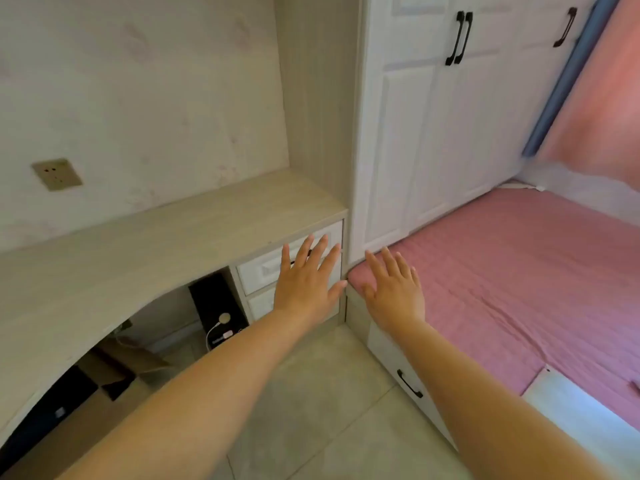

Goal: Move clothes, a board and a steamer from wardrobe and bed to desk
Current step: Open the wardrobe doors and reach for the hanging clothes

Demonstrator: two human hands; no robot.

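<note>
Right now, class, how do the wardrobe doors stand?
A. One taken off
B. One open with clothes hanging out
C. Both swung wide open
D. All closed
D: the white wardrobe doors sit flush and closed, with their black handles side by side.

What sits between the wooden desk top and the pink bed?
In the head view, a stack of white drawers under the light wooden desk top, then a narrow wood-grain end panel meeting the pink-sheeted bed.
</note>
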